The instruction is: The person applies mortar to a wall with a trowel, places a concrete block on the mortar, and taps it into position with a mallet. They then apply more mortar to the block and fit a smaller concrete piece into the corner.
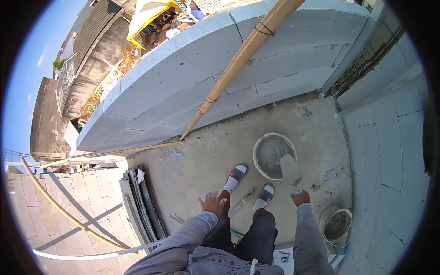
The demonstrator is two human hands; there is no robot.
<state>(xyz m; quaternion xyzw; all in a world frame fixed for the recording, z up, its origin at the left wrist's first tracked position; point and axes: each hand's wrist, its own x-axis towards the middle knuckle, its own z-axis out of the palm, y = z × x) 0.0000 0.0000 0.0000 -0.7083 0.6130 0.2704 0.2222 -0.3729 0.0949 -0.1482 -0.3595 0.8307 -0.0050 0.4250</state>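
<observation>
My right hand (300, 197) is closed round the handle of a trowel (290, 170). The trowel's blade lies over the right rim of a round bucket (255, 157) that holds wet grey mortar. My left hand (213, 203) rests on my left knee with its fingers spread and holds nothing. Both of my feet, in dark sandals and light socks, stand on the concrete floor just below the bucket. Between them lies a long narrow tool (242, 203), smeared with mortar.
A curved block wall (197, 78) rises ahead, with a bamboo pole (220, 87) leaning across it. A second bucket (337, 222) stands at the lower right beside the right block wall (380, 151). Dark boards (140, 201) are stacked at the left.
</observation>
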